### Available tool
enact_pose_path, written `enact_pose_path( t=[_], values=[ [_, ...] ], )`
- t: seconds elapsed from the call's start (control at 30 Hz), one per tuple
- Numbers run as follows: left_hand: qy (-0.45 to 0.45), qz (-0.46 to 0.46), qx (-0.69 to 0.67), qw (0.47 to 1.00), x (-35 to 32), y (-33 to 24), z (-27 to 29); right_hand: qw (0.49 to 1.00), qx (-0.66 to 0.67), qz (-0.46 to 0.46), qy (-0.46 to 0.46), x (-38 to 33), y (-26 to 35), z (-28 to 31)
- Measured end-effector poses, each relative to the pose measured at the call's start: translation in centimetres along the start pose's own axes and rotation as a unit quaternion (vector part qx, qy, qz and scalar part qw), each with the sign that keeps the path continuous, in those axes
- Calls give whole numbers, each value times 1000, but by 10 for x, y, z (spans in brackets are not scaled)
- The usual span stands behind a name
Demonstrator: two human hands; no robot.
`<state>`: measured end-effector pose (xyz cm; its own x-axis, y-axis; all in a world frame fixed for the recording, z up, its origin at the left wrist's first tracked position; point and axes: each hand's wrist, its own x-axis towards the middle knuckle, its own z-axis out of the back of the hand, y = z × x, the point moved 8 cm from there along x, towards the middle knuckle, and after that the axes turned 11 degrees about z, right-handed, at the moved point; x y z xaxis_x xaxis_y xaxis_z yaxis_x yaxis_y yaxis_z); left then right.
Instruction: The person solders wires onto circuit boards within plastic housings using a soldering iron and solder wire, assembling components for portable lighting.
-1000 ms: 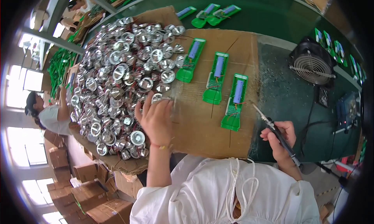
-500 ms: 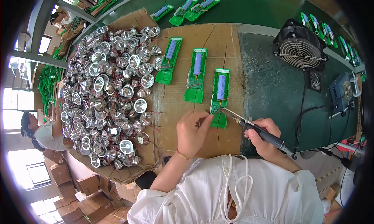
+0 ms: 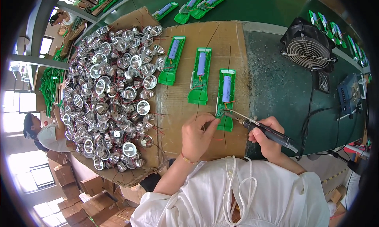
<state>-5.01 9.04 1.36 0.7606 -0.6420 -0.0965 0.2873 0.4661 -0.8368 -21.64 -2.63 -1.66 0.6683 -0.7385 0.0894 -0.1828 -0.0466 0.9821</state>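
Note:
My right hand [image 3: 267, 137] grips a black soldering iron [image 3: 274, 137] with a thin metal feed tube along its front. Its tip meets the lower part of a circuit board [image 3: 223, 111] in a green plastic housing [image 3: 225, 125]. A purple cylindrical battery [image 3: 226, 89] lies in the housing's upper part. At the board's left edge my left hand [image 3: 197, 135] is closed in a pinch, thumb against forefinger; whatever is between the fingertips is too small to make out. A short red wire [image 3: 218, 139] shows just below them.
Two similar housings [image 3: 199, 77] [image 3: 171, 63] lie leftward on the cardboard [image 3: 177, 120]. Silver reflector cups [image 3: 128, 93] with wires are heaped at left. On the right are a black fan [image 3: 308, 49], a blue soldering station [image 3: 348, 95] and cables [image 3: 306, 124]. Another person [image 3: 49, 134] sits at far left.
The view has shifted slightly, so the bench items sit a little farther right. The soldering iron stays at the board, and my left hand keeps its pinch beside it.

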Motion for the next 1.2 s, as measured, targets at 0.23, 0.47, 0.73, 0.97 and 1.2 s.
enact_pose_path(
  t=[0.23, 0.47, 0.73, 0.97, 1.2],
  values=[
    [1, 11, -5, 1000, -1, 7, 0, 998, 35, -13, -48, -3, 2, 9],
    [4, 10, 6, 1000, 0, 4, 0, 999, 28, 25, -34, -2, 13, 10],
    [85, -122, -39, 988, -20, 0, 18, 999, 25, 9, -33, -4, 11, 14],
    [-37, -230, 118, 965, -31, -26, -3, 1000, 17, 1, -26, -6, 10, 15],
    [-39, -98, 74, 992, -1, -9, -3, 1000, 14, 8, -24, -6, 11, 16]
  ],
)
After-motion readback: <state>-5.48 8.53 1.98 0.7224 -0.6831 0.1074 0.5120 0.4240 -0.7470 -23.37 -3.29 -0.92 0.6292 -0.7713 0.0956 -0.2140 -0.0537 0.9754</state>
